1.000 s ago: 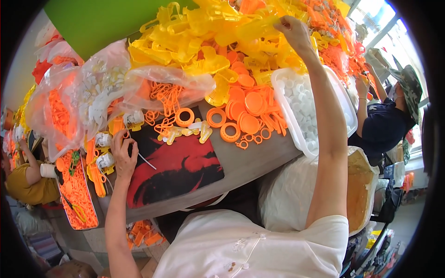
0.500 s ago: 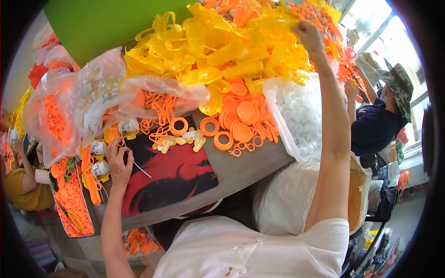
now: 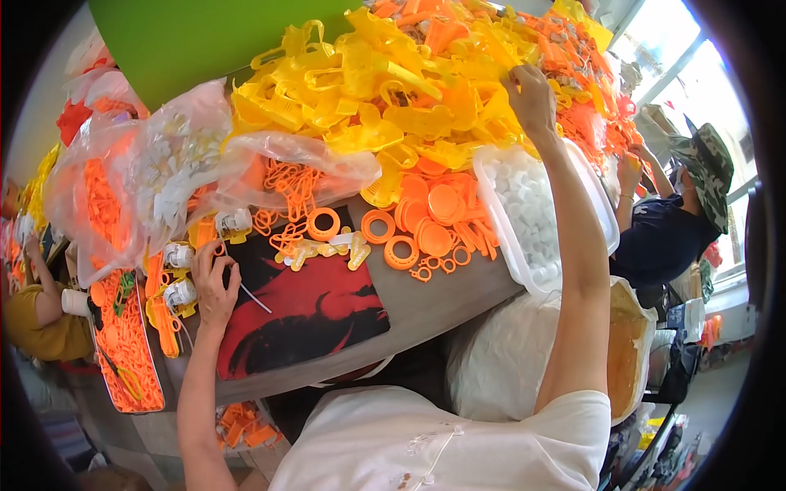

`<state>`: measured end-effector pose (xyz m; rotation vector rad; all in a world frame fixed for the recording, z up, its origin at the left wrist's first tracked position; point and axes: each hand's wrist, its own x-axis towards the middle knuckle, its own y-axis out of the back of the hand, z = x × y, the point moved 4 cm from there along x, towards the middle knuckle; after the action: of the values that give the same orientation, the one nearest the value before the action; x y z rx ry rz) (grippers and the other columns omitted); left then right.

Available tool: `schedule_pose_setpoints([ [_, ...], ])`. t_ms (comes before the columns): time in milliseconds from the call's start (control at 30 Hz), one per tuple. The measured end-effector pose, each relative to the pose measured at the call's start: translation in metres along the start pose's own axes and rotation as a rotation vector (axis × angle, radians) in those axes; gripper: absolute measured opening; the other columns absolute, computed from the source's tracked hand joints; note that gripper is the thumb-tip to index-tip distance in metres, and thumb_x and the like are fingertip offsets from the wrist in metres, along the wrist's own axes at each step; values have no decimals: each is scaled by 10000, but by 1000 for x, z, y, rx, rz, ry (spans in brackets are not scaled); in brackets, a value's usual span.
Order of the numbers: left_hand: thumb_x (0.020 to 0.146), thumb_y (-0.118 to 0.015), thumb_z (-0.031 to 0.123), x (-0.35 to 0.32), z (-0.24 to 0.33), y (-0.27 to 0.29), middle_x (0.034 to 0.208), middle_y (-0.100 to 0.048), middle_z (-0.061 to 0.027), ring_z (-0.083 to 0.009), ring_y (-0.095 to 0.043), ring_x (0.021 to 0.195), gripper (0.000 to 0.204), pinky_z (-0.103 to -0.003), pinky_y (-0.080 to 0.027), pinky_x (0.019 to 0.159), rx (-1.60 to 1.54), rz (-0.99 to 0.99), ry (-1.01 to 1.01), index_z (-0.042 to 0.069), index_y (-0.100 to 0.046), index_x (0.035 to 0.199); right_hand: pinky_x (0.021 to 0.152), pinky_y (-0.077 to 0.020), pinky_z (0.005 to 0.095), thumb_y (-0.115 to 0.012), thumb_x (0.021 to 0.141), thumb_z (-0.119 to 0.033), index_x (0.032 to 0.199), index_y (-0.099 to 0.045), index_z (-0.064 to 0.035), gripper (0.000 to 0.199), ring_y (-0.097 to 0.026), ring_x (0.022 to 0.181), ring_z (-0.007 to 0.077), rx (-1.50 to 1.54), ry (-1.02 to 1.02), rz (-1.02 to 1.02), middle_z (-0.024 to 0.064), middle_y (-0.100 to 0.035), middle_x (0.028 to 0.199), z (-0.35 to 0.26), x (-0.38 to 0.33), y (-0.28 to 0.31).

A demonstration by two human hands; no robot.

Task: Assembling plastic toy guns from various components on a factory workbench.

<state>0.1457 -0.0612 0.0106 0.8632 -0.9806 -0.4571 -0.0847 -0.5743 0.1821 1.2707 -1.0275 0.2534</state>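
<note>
My right hand (image 3: 532, 100) reaches over the far pile of yellow plastic parts (image 3: 385, 82), its fingers pinched at the pile's right edge; which piece they grip, if any, is hard to make out. At the left of the table my left hand (image 3: 216, 288) is curled, fingertips close together beside an orange loop. Whatever lies between those fingers is hidden. A thin white strip (image 3: 255, 299) sticks out from beside it over the black and red mat (image 3: 307, 319). Just left of that hand lie yellow parts with clear-and-white pieces (image 3: 178, 293).
Orange discs and rings (image 3: 434, 217) lie mid-table. Right of them stands a white tub (image 3: 512, 245) of small white caps; below it, a white sack (image 3: 499, 352). An orange-filled tray (image 3: 131, 372) and plastic bags (image 3: 90, 204) line the left. Another person (image 3: 663, 237) works at right.
My right hand has come nearer and slightly left over the yellow pile, and some yellow parts there lie differently. My left hand stays in place. The view has shifted a little.
</note>
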Motion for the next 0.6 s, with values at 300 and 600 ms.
schedule_pose_setpoints([
  [300,812,-672,61,-1,-2,0,1255,-535,-152,-351,-477,1216,96,-458,-370,1028,4,17,-5,15,-608,867,855,-478,411,-700,840,-181,945,-645,-36,187,-594,1007,300,-105,22,-39,101,-634,1009,17,-12,-12],
  [600,767,-702,61,2,-1,5,1239,-532,-139,-353,-463,1234,141,-460,-372,1035,-9,32,10,36,-607,868,1011,-411,430,-702,816,-125,1238,-573,-67,444,-496,1185,350,213,198,-93,144,-554,1246,-83,16,-48],
])
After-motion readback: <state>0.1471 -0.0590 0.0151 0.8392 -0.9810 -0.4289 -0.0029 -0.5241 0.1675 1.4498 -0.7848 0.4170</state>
